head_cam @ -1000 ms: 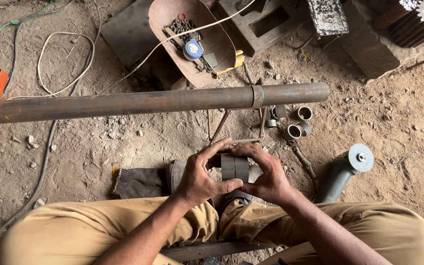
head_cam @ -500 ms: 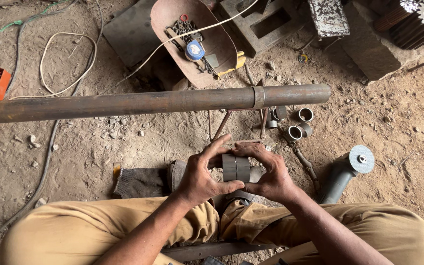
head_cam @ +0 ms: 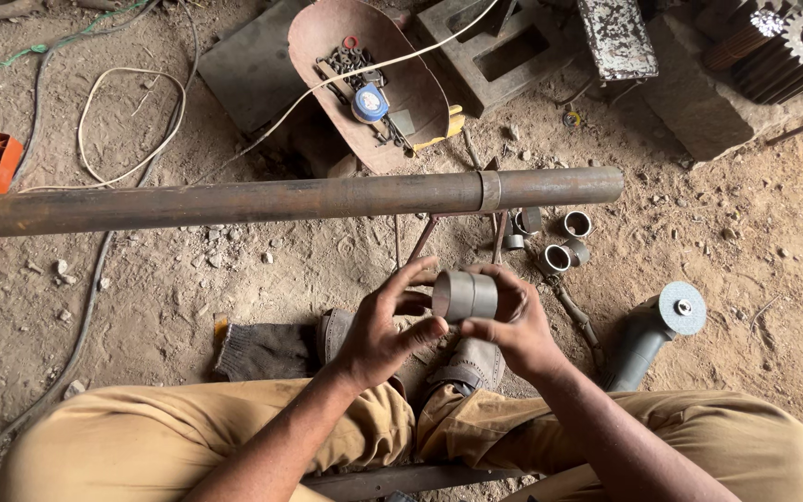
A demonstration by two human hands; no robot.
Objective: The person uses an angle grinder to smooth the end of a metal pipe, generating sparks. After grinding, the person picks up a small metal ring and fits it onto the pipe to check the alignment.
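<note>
A person sat on the dirt floor [head_cam: 188, 297], khaki-trousered knees nearest the camera. Just above the lap, the left hand [head_cam: 378, 330] and right hand [head_cam: 513, 330] both gripped two short grey metal sleeves [head_cam: 465, 296] pressed end to end, seemingly being matched; no joining showed yet. Beside them lay an angle grinder [head_cam: 652, 330] and a glove [head_cam: 262, 349]. Beyond, more loose pipe pieces [head_cam: 559, 237], then a long rusty pipe [head_cam: 281, 200]. The pipe's left end was cut off; its stand was hard to make out.
</note>
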